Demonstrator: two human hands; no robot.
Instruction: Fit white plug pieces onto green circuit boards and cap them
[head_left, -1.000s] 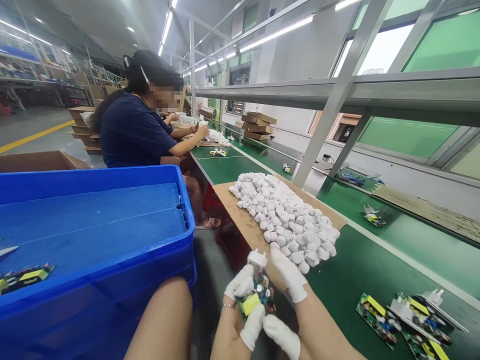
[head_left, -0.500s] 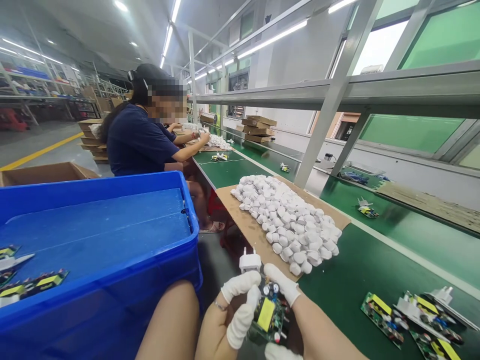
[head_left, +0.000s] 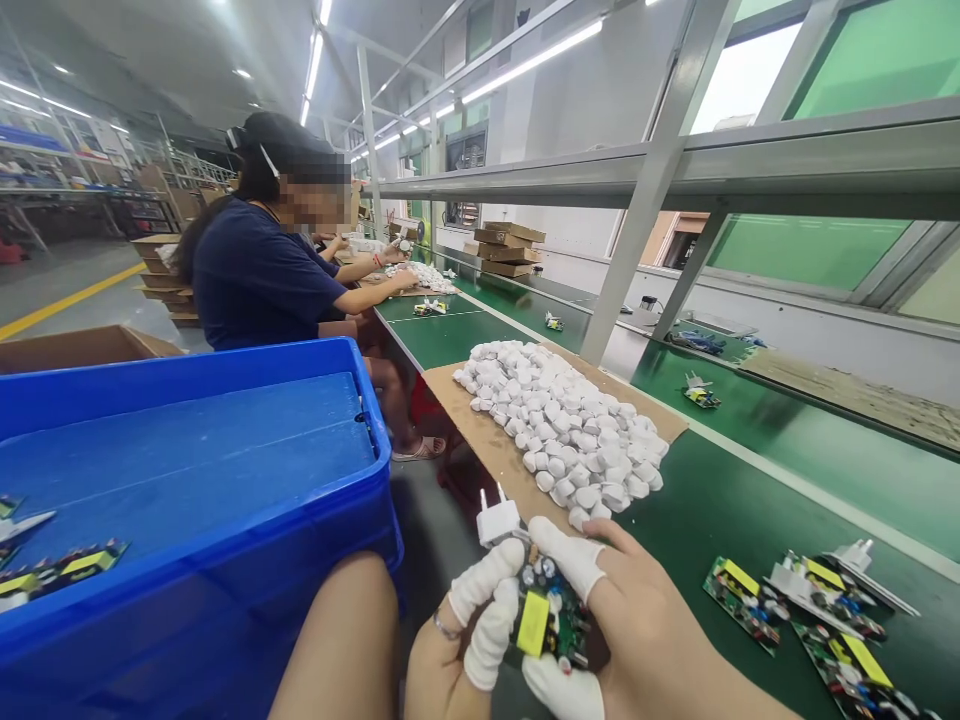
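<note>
Between my two hands is a green circuit board (head_left: pixel 551 612) with a yellow transformer and small capacitors on it. A white two-pin plug piece (head_left: pixel 498 521) sits at the board's far end, pins pointing up. My left hand (head_left: pixel 480 620), in white finger covers, pinches the board's left side close to the plug. My right hand (head_left: pixel 630 610), also with covered fingers, grips the right side, one finger near the plug end and another at the near edge. Beyond them, a heap of white plastic caps (head_left: pixel 562 420) lies on a cardboard sheet (head_left: pixel 480 437).
At my left stands a blue bin (head_left: pixel 225 530) with several boards (head_left: pixel 67 570) inside. More boards (head_left: pixel 817 600) lie on the green bench (head_left: pixel 675 520) at right. A co-worker (head_left: pixel 262 250) sits further along the bench. A metal post (head_left: pixel 630 240) rises behind the heap.
My right hand has come further round the board, its lower finger now at the near edge. The plug has tilted slightly left. The whole view has shifted a little.
</note>
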